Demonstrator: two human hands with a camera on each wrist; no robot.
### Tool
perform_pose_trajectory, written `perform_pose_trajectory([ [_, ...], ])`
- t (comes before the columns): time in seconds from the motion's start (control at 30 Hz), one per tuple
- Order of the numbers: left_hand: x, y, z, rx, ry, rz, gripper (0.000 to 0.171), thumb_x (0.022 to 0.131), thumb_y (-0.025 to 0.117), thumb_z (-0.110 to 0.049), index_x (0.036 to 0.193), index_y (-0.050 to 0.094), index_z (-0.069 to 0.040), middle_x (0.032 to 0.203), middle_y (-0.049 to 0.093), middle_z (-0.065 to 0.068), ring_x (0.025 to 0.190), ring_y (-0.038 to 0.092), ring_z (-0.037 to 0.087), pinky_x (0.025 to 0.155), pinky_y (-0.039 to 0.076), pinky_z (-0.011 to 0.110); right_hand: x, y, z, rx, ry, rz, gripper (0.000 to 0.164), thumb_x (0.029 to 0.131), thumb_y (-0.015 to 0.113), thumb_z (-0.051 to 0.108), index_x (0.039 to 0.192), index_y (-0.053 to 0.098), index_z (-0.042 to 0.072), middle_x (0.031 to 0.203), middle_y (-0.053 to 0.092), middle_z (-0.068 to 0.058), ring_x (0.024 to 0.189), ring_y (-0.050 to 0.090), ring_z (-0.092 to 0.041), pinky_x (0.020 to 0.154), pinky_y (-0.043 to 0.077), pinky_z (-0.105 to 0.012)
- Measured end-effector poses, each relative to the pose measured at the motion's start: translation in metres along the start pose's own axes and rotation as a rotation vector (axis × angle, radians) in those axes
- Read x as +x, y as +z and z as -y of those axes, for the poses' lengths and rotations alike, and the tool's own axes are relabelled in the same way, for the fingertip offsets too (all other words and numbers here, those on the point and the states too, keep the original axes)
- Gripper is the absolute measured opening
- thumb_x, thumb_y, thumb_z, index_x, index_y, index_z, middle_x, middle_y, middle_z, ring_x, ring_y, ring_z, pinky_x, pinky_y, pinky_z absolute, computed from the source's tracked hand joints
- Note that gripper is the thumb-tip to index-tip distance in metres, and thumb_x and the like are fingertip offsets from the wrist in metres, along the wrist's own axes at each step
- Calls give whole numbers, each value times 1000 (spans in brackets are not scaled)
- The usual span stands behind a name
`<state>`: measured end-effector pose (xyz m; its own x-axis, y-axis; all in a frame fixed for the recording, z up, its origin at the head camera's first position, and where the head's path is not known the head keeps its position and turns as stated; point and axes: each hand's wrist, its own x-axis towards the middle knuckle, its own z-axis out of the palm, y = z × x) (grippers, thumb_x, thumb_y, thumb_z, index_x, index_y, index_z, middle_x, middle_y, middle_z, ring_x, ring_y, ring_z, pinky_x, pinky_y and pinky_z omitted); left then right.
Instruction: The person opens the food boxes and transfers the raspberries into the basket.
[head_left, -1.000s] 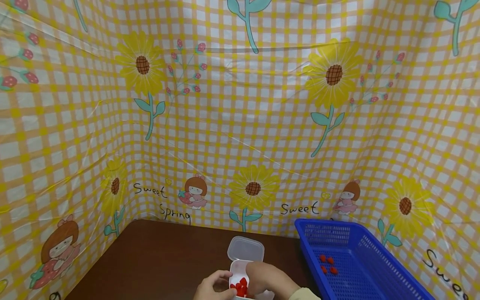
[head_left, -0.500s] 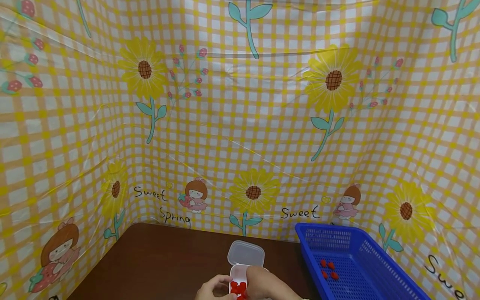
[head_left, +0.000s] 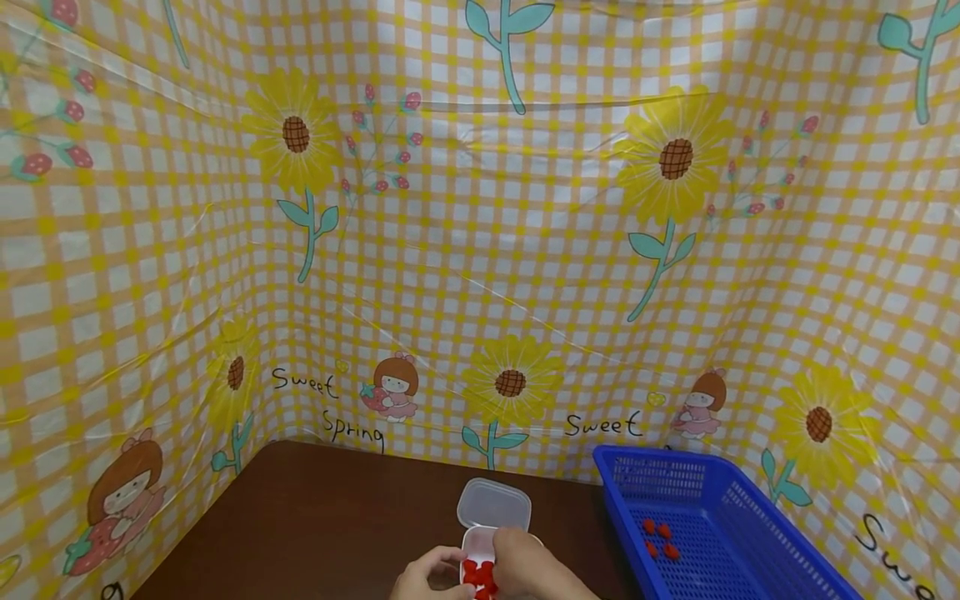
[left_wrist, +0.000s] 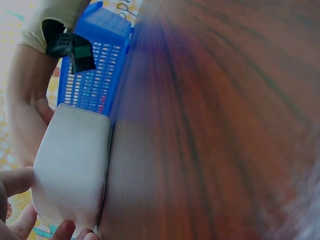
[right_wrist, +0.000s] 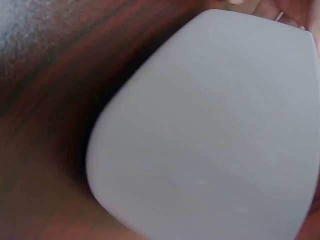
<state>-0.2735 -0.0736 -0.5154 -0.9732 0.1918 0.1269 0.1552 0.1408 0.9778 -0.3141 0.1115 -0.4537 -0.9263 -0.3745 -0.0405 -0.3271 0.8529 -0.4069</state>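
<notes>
A white plastic container (head_left: 481,543) stands at the front middle of the table in the head view. My left hand (head_left: 429,577) grips its left side, with the thumb near the rim; in the left wrist view the fingertips (left_wrist: 19,181) touch the white wall (left_wrist: 75,160). Small red strawberry-like pieces (head_left: 477,575) lie inside. Reaching over the container's right part, my right hand (head_left: 525,565) has its fingers down in or behind it, hidden from view. The container's wall (right_wrist: 210,125) fills most of the right wrist view, and those fingers do not show there either.
A translucent lid (head_left: 494,505) lies flat just beyond the container. To the right is a blue perforated basket (head_left: 621,517) holding several small red pieces (head_left: 660,538). A checked sunflower cloth (head_left: 450,250) rises around the dark brown table (head_left: 337,517).
The right hand has shifted slightly forward and deeper toward the container, its sleeve no longer showing. The red pieces inside lie somewhat differently. Since half a second ago, little has moved.
</notes>
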Motion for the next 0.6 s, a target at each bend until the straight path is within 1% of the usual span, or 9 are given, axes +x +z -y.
perform_pose_trajectory([
  [0.1,0,0,0,6,-3,-3,39,85,79,-22,117,67,-3,98,73,12,89,72,27,81,59,49,2,4,-3,11,-41,-50,8,75,67,3,71,63,9,66,55,0,57,47,-19,55,42,-33],
  [0.2,0,0,0,19,-2,-7,40,85,79,-22,118,67,-3,99,74,14,89,71,25,80,58,49,3,8,-4,-27,-100,-115,10,76,67,6,68,63,11,62,53,2,55,45,-15,53,40,-30],
  [0.27,0,0,0,25,-1,-7,40,85,78,-23,118,67,-3,100,74,15,89,70,24,81,57,49,5,11,-4,-49,-122,-157,11,75,67,7,66,63,11,61,53,3,54,44,-14,52,39,-28],
  [0.4,0,0,0,22,6,-4,40,85,78,-23,118,67,-4,100,73,15,89,70,24,81,57,48,8,18,-5,-49,-120,-204,12,75,67,7,64,63,11,60,55,3,55,46,-12,53,40,-28],
  [0.53,-1,1,0,21,20,-7,40,85,79,-23,118,67,-4,99,74,13,89,70,23,80,57,45,9,22,-5,-61,-110,-231,16,77,68,9,62,63,12,62,58,2,56,49,-13,56,42,-31],
  [0.6,-1,1,-1,19,22,-5,40,85,79,-22,118,67,-4,99,74,13,89,71,23,81,57,46,8,23,-5,-52,-111,-236,16,78,68,9,62,63,12,62,59,2,57,50,-14,57,43,-31],
])
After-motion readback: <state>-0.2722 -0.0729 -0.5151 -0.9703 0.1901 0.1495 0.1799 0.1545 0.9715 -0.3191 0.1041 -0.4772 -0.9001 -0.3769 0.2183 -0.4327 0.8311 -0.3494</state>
